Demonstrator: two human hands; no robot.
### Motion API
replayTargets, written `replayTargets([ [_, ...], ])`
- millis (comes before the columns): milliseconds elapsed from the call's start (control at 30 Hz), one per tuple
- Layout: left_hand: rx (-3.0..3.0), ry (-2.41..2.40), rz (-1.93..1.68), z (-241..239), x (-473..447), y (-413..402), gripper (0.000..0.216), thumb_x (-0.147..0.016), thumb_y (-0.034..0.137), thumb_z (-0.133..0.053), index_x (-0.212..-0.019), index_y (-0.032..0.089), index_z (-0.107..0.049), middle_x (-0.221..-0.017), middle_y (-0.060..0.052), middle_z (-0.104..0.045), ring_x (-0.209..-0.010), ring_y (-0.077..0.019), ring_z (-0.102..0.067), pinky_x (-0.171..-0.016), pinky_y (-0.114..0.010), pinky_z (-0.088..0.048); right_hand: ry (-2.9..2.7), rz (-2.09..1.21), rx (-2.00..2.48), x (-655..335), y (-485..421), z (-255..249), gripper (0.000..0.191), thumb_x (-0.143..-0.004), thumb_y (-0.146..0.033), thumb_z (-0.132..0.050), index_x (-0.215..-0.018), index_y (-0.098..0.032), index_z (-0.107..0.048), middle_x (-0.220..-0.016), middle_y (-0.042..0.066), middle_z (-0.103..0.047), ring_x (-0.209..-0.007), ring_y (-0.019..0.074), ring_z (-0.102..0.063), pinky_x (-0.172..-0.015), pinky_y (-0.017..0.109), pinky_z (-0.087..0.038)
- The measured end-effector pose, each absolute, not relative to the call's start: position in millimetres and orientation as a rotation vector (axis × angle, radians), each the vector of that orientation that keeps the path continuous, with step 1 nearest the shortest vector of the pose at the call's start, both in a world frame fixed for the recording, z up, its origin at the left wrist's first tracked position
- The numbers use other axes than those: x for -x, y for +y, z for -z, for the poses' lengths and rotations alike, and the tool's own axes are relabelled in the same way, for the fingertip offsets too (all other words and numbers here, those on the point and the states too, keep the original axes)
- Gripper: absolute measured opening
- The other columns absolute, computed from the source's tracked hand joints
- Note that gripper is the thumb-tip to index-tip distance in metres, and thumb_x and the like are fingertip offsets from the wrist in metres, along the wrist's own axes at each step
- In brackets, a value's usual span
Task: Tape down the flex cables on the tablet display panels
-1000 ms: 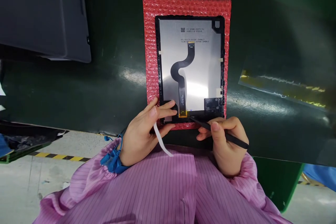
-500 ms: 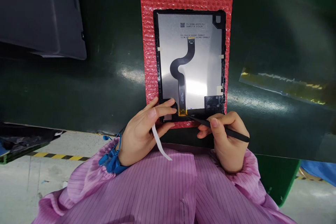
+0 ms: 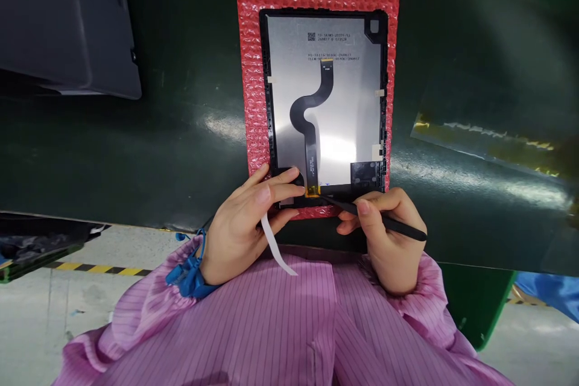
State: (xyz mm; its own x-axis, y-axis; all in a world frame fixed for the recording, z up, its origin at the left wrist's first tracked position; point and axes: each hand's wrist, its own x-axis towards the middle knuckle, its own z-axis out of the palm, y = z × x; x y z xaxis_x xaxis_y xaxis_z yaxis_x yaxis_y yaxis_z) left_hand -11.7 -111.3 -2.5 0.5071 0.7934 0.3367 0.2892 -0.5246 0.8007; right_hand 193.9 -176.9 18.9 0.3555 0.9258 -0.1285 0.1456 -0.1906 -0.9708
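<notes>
A tablet display panel [image 3: 289, 151] lies with its silver back up on a red bubble-wrap bag [image 3: 251, 72]. A black flex cable [image 3: 298, 113] curves down it to an orange end near the lower edge. My left hand [image 3: 237, 226] rests on the panel's lower left corner, several fingers stretched toward the cable's end. A white strip [image 3: 275, 247] hangs from this hand, seemingly pinched under the thumb. My right hand [image 3: 391, 241] is closed around black tweezers [image 3: 398, 227]. Their tip is at the right side of the orange cable end; whether it touches is hard to tell.
Clear film sheets with yellowish edges [image 3: 484, 139] lie on the dark green table [image 3: 190, 151] at the right. A dark grey case or bin [image 3: 67, 24] stands at the upper left. Below the table's edge are a green bin [image 3: 474, 307] and yellow-black floor tape [image 3: 102, 268].
Panel, bag and table appear slightly higher and further left, as the whole view has shifted a little. Both hands keep nearly the same pose, the tweezers' tip still beside the cable end.
</notes>
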Motion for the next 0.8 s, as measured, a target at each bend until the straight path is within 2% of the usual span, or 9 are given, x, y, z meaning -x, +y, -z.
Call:
replayTargets([
  [67,-2.117,0.850,-0.902,2,12,-109,0.109,-0.094,0.005,-0.070,-0.163,0.051,0.002,-0.121,0.001,-0.077,-0.129,-0.0258,-0.068,-0.115,-0.057,-0.052,-0.982,-0.965,1.612,-194,-178,-18,0.022,-0.097,-0.030,-0.072,-0.080,-0.023,-0.059,-0.068,-0.005,-0.073,-0.060,0.0141,-0.075,-0.056,0.023,-0.060],
  [133,-2.157,0.830,-0.861,3,14,-108,0.102,-0.096,0.002,-0.065,-0.164,0.047,-0.003,-0.122,0.000,-0.078,-0.133,-0.0255,-0.065,-0.117,-0.058,-0.049,-0.981,-0.967,1.612,-195,-178,-18,0.023,-0.096,-0.030,-0.073,-0.080,-0.023,-0.059,-0.069,-0.005,-0.072,-0.061,0.0142,-0.076,-0.056,0.023,-0.060],
  [300,-2.264,0.773,-0.787,12,20,-109,0.066,-0.096,-0.001,-0.061,-0.148,0.033,-0.040,-0.128,-0.001,-0.076,-0.143,-0.0248,-0.055,-0.121,-0.058,-0.042,-1.003,-0.956,1.613,-194,-177,-19,0.022,-0.096,-0.029,-0.072,-0.080,-0.023,-0.059,-0.071,-0.004,-0.073,-0.059,0.0135,-0.074,-0.054,0.023,-0.058],
  [433,-2.323,0.790,-0.763,16,20,-110,0.059,-0.096,0.001,-0.063,-0.144,0.029,-0.044,-0.124,-0.001,-0.078,-0.142,-0.0258,-0.056,-0.123,-0.060,-0.038,-1.014,-0.928,1.632,-192,-178,-16,0.022,-0.097,-0.028,-0.072,-0.081,-0.023,-0.058,-0.071,-0.004,-0.071,-0.059,0.0132,-0.073,-0.055,0.023,-0.057],
  [533,-2.221,0.831,-0.772,12,19,-110,0.066,-0.095,0.002,-0.064,-0.150,0.030,-0.041,-0.122,-0.003,-0.077,-0.140,-0.0274,-0.059,-0.123,-0.060,-0.037,-0.991,-0.784,1.576,-197,-182,-12,0.020,-0.100,-0.027,-0.068,-0.082,-0.023,-0.058,-0.065,-0.006,-0.069,-0.055,0.0120,-0.068,-0.053,0.024,-0.055],
  [600,-1.981,0.790,-0.884,4,19,-111,0.074,-0.094,0.006,-0.065,-0.156,0.031,-0.034,-0.116,-0.004,-0.075,-0.131,-0.0276,-0.064,-0.118,-0.057,-0.044,-1.024,-0.631,1.431,-205,-185,-12,0.014,-0.102,-0.030,-0.063,-0.090,-0.025,-0.062,-0.063,-0.007,-0.067,-0.050,0.0122,-0.065,-0.049,0.025,-0.053],
  [667,-1.680,0.665,-0.960,-5,21,-111,0.073,-0.094,0.012,-0.063,-0.158,0.028,-0.032,-0.104,-0.004,-0.070,-0.110,-0.0244,-0.070,-0.105,-0.049,-0.056,-1.162,-0.588,1.261,-214,-187,-16,0.015,-0.105,-0.038,-0.057,-0.100,-0.027,-0.065,-0.068,-0.005,-0.072,-0.052,0.0148,-0.067,-0.048,0.029,-0.055],
  [733,-1.511,0.486,-0.841,-14,20,-112,0.063,-0.095,0.014,-0.058,-0.154,0.025,-0.039,-0.092,-0.003,-0.064,-0.087,-0.0186,-0.067,-0.087,-0.036,-0.061,-1.387,-0.682,1.133,-221,-186,-24,0.018,-0.105,-0.042,-0.057,-0.104,-0.028,-0.066,-0.084,0.000,-0.079,-0.065,0.0190,-0.075,-0.054,0.033,-0.061],
  [800,-1.500,0.338,-0.630,-21,17,-112,0.052,-0.095,0.014,-0.055,-0.146,0.023,-0.050,-0.088,-0.003,-0.064,-0.078,-0.0157,-0.064,-0.077,-0.028,-0.059,-1.562,-0.846,1.107,-223,-181,-36,0.011,-0.098,-0.035,-0.069,-0.100,-0.026,-0.063,-0.105,0.005,-0.081,-0.085,0.0230,-0.080,-0.066,0.036,-0.065],
])
